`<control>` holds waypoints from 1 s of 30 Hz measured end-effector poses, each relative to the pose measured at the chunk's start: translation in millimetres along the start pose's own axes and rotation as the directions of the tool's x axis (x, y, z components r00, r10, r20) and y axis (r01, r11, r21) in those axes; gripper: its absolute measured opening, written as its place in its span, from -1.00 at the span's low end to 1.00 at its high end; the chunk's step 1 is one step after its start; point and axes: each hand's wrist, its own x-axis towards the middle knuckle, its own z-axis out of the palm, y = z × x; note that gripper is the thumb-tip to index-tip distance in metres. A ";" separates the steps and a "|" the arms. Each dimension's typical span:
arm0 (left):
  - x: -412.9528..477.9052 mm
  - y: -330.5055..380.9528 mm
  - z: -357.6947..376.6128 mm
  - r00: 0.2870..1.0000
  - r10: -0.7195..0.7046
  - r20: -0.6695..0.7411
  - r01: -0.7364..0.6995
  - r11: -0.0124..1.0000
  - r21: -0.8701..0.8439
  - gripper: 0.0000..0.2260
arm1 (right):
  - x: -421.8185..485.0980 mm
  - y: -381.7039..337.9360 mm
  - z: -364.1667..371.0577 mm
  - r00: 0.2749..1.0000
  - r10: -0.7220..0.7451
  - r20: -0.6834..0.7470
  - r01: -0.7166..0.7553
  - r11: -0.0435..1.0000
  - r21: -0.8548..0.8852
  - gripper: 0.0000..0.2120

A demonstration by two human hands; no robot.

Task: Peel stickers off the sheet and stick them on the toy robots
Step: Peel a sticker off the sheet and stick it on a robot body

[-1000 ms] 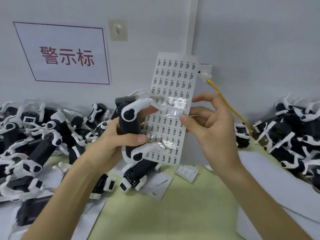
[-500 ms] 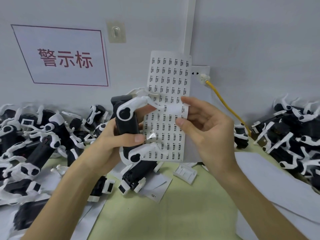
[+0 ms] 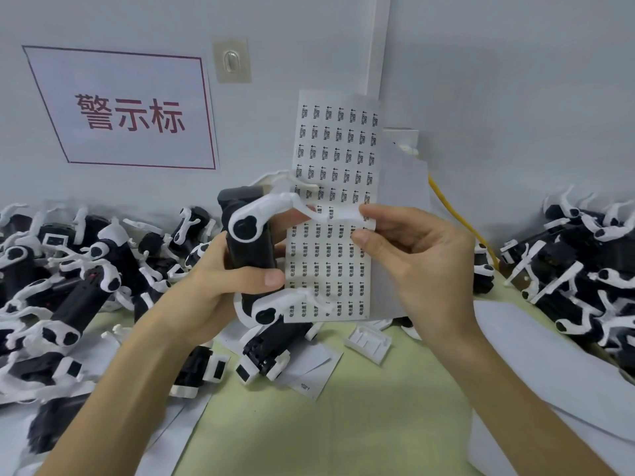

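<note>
Both of our hands are working above the table (image 3: 343, 434), raised in front of the wall. With our left hand (image 3: 220, 286) we are gripping a robot (image 3: 249, 249) upright, thumb curled across its black body and fingers wrapped behind it. The sheet (image 3: 335, 159) is standing upright just right of that robot, and the robot's white legs are crossing its front. Our right hand (image 3: 415, 259) is curling in, thumb and forefinger pinching the sheet's right edge at a middle row; whether a sticker is lifting there we cannot tell. More robots are lying in a pile (image 3: 68, 269) at the left and in a heap (image 3: 584, 262) at the right. A yellow cable (image 3: 457, 214) is running down the wall behind the right hand, and a sign (image 3: 127, 111) is hanging at the upper left.
</note>
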 end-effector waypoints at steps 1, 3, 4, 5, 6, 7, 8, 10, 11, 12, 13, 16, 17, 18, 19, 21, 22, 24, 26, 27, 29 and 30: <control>0.0 0.3 -0.8 1.000 -0.002 0.007 0.002 1.000 0.006 -0.46 | -0.2 0.0 0.0 1.000 0.003 -0.004 -0.003 1.000 0.006 -0.74; 0.0 0.7 -2.0 1.000 -0.013 0.007 0.013 1.000 0.012 -0.45 | -0.4 -0.3 0.2 1.000 0.002 -0.013 -0.002 1.000 0.008 -0.75; -0.1 0.7 -2.6 1.000 -0.017 0.004 0.017 1.000 0.014 -0.46 | -0.3 -0.4 0.4 1.000 0.000 -0.019 0.000 1.000 0.006 -0.76; -0.4 0.6 -3.3 1.000 -0.021 0.003 0.021 1.000 0.017 -0.47 | -0.4 -0.4 0.7 1.000 0.000 -0.026 0.000 1.000 0.006 -0.77; -0.5 0.4 -3.8 1.000 -0.025 0.003 0.024 0.999 0.023 -0.48 | -0.3 -0.4 0.9 0.999 0.000 -0.032 0.000 1.000 0.005 -0.78; -0.8 0.0 -4.4 1.000 -0.027 0.002 0.027 0.999 0.030 -0.48 | -0.2 -0.3 1.1 0.999 -0.003 -0.038 0.003 1.000 0.002 -0.79; -0.9 -0.3 -4.8 1.000 -0.029 -0.001 0.029 0.999 0.036 -0.48 | -0.2 -0.1 1.1 0.999 -0.009 -0.043 0.009 1.000 -0.002 -0.79; -1.1 0.0 -4.7 1.000 -0.027 0.000 0.027 0.999 0.044 -0.46 | -0.2 0.5 1.1 0.999 -0.015 -0.052 0.015 1.000 -0.006 -0.81; -1.2 0.4 -4.2 1.000 -0.023 0.009 0.023 0.999 0.049 -0.47 | -0.5 0.8 1.0 0.998 -0.015 -0.054 0.015 1.000 -0.007 -0.82; -1.3 0.9 -3.5 1.000 -0.018 0.018 0.017 0.998 0.053 -0.48 | -0.7 1.1 0.9 0.998 -0.014 -0.055 0.014 1.000 -0.005 -0.83; -1.5 1.5 -2.8 1.000 -0.014 0.023 0.012 0.998 0.059 -0.48 | -0.9 1.4 0.7 0.998 -0.013 -0.055 0.013 1.000 -0.004 -0.83; -2.0 2.8 -2.2 1.000 0.002 0.015 -0.003 0.996 0.088 -0.48 | -0.7 2.4 0.7 0.999 -0.009 -0.051 0.009 1.000 0.000 -0.85; -2.2 3.2 -2.0 1.000 0.005 0.017 -0.007 0.995 0.096 -0.48 | -0.6 2.7 0.6 0.999 -0.004 -0.050 0.004 1.000 0.003 -0.86; -2.2 3.7 -1.4 1.000 0.006 0.021 -0.008 0.995 0.103 -0.47 | -0.5 2.9 0.7 0.999 0.004 -0.049 -0.003 1.000 0.009 -0.86; -2.2 4.4 -0.6 1.000 0.006 0.027 -0.009 0.994 0.110 -0.47 | -0.6 2.9 0.7 0.999 0.015 -0.049 -0.014 1.000 0.017 -0.86; -2.4 5.5 1.2 0.999 0.011 0.043 -0.016 0.991 0.131 -0.49 | -0.7 2.7 0.5 0.998 0.054 -0.046 -0.052 0.998 0.037 -0.85; -2.3 6.0 1.8 0.999 0.012 0.043 -0.018 0.989 0.144 -0.50 | -0.3 2.5 0.1 0.996 0.082 -0.042 -0.080 0.995 0.053 -0.85; -2.0 5.8 0.3 1.000 0.004 0.020 -0.007 0.986 0.167 -0.51 | 1.6 1.4 -1.6 0.986 0.164 -0.022 -0.160 0.981 0.110 -0.87; -1.7 4.4 -2.7 1.000 -0.013 0.003 0.012 0.983 0.182 -0.50 | 4.9 0.7 -4.3 0.966 0.258 0.010 -0.256 0.951 0.172 -0.90; -1.5 3.6 -3.7 1.000 -0.020 0.003 0.019 0.983 0.185 -0.50 | 6.3 0.5 -5.5 0.957 0.290 0.025 -0.290 0.940 0.178 -0.92; -1.0 2.8 -3.8 1.000 -0.023 0.005 0.022 0.984 0.178 -0.50 | 8.1 0.7 -7.1 0.951 0.305 0.048 -0.309 0.938 0.155 -0.95; -0.9 2.8 -3.2 1.000 -0.019 0.002 0.018 0.985 0.169 -0.49 | 8.3 0.4 -7.2 0.955 0.291 0.055 -0.296 0.944 0.146 -0.96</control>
